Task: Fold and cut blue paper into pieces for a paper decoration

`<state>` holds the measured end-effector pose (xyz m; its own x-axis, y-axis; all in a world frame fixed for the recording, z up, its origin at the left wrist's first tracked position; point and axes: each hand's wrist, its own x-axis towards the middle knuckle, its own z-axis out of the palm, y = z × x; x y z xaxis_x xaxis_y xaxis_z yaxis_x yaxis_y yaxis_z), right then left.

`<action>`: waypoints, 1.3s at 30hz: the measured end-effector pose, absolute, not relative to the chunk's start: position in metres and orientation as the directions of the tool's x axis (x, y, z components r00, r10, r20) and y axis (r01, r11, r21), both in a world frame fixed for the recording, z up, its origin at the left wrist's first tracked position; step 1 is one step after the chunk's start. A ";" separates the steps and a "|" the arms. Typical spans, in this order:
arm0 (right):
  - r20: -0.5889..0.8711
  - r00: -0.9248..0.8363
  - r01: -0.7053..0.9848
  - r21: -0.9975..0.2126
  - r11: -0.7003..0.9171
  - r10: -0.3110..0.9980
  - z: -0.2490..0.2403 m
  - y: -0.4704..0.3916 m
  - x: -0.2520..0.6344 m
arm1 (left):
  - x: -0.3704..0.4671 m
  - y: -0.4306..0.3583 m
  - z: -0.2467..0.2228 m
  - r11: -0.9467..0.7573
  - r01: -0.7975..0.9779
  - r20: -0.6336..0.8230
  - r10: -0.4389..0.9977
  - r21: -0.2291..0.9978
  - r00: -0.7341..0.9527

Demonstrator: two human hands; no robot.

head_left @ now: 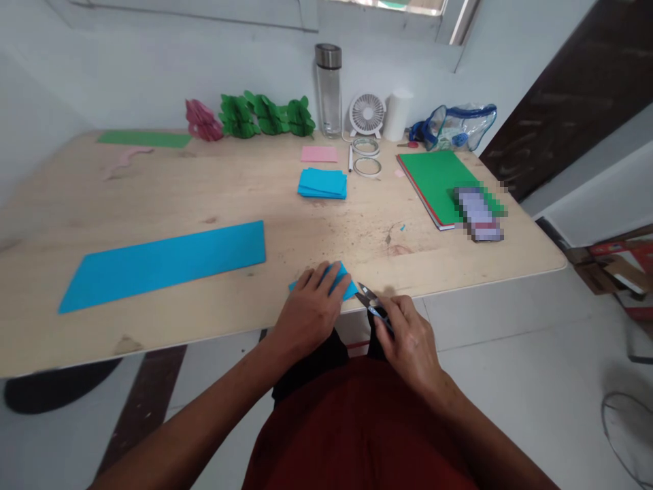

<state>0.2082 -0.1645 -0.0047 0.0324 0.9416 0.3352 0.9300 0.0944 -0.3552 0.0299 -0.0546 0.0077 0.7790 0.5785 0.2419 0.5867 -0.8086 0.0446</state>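
Observation:
At the table's front edge, my left hand (310,307) lies over a small piece of blue paper (349,287), its fingers pressing it to the tabletop. Part of that paper is covered by the fingers, and the thumb is not visible. A pair of scissors (374,306) is in my right hand (408,335), its fingers wrapped round the handles. The blades are spread, with their tips beside the right corner of the paper. Whether they touch it I cannot tell. Farther back lies a stack of blue paper pieces (322,184).
A long blue strip (168,265) lies to the left. Along the wall stand green paper shapes (265,116), a glass bottle (329,95) and a small fan (367,114). Tape rolls (366,167), a pink paper (319,154) and green sheets (433,184) with a phone (479,214) lie farther back.

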 end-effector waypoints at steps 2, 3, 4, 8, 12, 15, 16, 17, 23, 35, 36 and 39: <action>0.344 0.044 0.923 -0.372 0.093 0.938 -0.007 -0.171 0.207 | 0.030 -0.059 0.008 -0.822 0.567 0.231 0.563 0.055 0.793; 0.347 0.047 0.919 -0.382 0.096 0.937 -0.008 -0.173 0.206 | 0.030 -0.061 0.008 -0.829 0.556 0.226 0.554 0.060 0.801; 0.350 0.050 0.914 -0.393 0.098 0.936 -0.008 -0.174 0.205 | 0.029 -0.062 0.007 -0.834 0.547 0.223 0.547 0.064 0.807; 0.337 0.060 0.901 -0.424 0.095 0.939 -0.011 -0.175 0.202 | 0.027 -0.065 0.005 -0.839 0.538 0.230 0.540 0.073 0.810; 0.335 0.065 0.907 -0.412 0.084 0.940 -0.010 -0.173 0.200 | 0.025 -0.064 0.002 -0.840 0.537 0.243 0.538 0.077 0.807; 0.310 0.068 0.922 -0.383 0.059 0.948 -0.008 -0.172 0.197 | 0.025 -0.064 0.001 -0.843 0.533 0.248 0.534 0.079 0.808; 0.293 0.074 0.925 -0.377 0.044 0.953 -0.007 -0.171 0.196 | 0.025 -0.063 0.001 -0.842 0.533 0.245 0.535 0.082 0.808; 0.273 0.084 0.927 -0.373 0.025 0.958 -0.005 -0.170 0.194 | 0.025 -0.063 0.001 -0.842 0.533 0.239 0.536 0.085 0.810; 0.162 0.111 0.928 -0.369 -0.044 0.981 0.003 -0.164 0.188 | 0.025 -0.064 -0.001 -0.844 0.528 0.212 0.536 0.097 0.817; 0.229 0.138 0.906 -0.422 -0.029 0.964 -0.002 -0.166 0.190 | 0.024 -0.064 -0.005 -0.856 0.515 0.225 0.513 0.053 0.829; 0.234 0.139 0.904 -0.427 -0.027 0.962 -0.003 -0.166 0.190 | 0.023 -0.064 -0.005 -0.858 0.512 0.228 0.509 0.052 0.830; 0.245 0.131 0.898 -0.440 -0.011 0.961 -0.007 -0.166 0.189 | 0.022 -0.063 -0.006 -0.865 0.500 0.229 0.496 0.048 0.837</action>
<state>0.1891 -0.1662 -0.0070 0.1315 0.9606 0.2449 0.8978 -0.0106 -0.4403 0.0224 -0.0630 -0.0060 0.8373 0.4964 0.2292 0.4998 -0.8649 0.0476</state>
